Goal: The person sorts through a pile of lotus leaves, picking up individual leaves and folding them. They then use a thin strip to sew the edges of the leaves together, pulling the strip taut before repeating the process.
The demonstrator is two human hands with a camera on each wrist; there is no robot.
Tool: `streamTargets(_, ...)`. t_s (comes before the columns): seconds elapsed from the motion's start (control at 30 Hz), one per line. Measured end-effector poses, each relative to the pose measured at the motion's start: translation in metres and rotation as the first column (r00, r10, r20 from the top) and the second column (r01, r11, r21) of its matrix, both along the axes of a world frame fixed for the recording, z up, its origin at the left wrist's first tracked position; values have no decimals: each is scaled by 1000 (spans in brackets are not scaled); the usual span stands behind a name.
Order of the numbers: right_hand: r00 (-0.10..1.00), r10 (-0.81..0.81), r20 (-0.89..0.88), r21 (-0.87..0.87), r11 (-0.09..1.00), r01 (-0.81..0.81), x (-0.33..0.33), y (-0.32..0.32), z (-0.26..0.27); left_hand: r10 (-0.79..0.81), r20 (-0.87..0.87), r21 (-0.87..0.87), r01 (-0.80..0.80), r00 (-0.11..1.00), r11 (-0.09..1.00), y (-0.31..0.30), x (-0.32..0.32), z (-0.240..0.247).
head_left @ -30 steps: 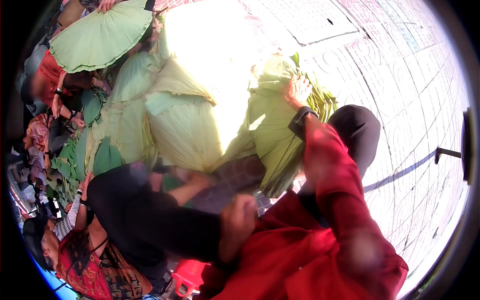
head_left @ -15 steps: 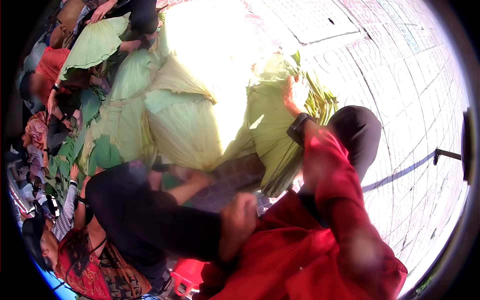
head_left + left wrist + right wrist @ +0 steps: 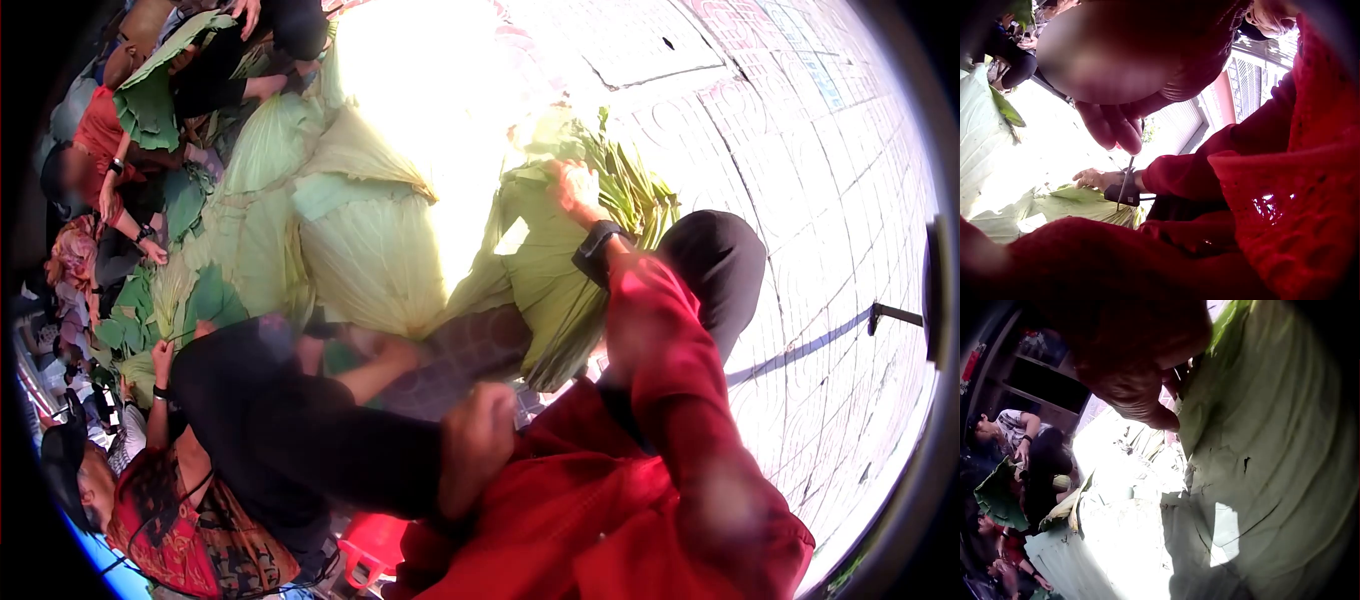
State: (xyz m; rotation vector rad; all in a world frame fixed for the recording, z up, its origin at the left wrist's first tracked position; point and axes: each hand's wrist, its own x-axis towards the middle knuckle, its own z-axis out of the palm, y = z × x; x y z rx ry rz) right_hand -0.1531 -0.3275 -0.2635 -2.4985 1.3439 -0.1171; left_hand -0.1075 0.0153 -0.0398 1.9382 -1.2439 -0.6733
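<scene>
My right hand rests on a folded stack of large pale-green leaves, near the gathered stems. Its thumb touches a leaf edge in the right wrist view, and the other fingers are partly hidden. Close to my bent knee, my left hand is curled in front of my body. In the left wrist view its fingers hold a thin, straight rod-like piece; what it is I cannot tell.
More big leaves lie spread to the left, beside a glaring sunlit patch. Several people sit at the far left, one with a leaf. A red basket stands below my leg. Patterned paving extends right.
My right hand has shifted slightly left along the leaf stack, showing more of the stems. At the upper left, the raised leaf has moved lower and folded. My left hand stays nearly still.
</scene>
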Motion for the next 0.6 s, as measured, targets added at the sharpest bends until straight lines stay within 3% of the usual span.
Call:
streamTargets(0.07,997,82,-2,34,996,-82,1,0,-2,-4,3,2,4,1000,1000,0,0,1)
streamTargets(0.17,966,155,-207,61,988,-145,5,1,10,-9,15,-8,9,1000,1000,0,0,1)
streamTargets(0.27,962,153,-227,213,971,-104,11,-7,5,-4,7,1,4,1000,1000,-2,1,2)
streamTargets(0.37,943,309,-124,100,949,-298,2,-1,12,1,-7,10,-1,1000,1000,-2,0,3)
streamTargets(0.47,901,362,-240,-25,925,-379,4,8,13,-11,13,2,11,1000,1000,-3,1,2)
streamTargets(0.6,928,287,-238,-119,940,-321,4,15,10,-16,14,-2,17,1000,1000,-2,0,0)
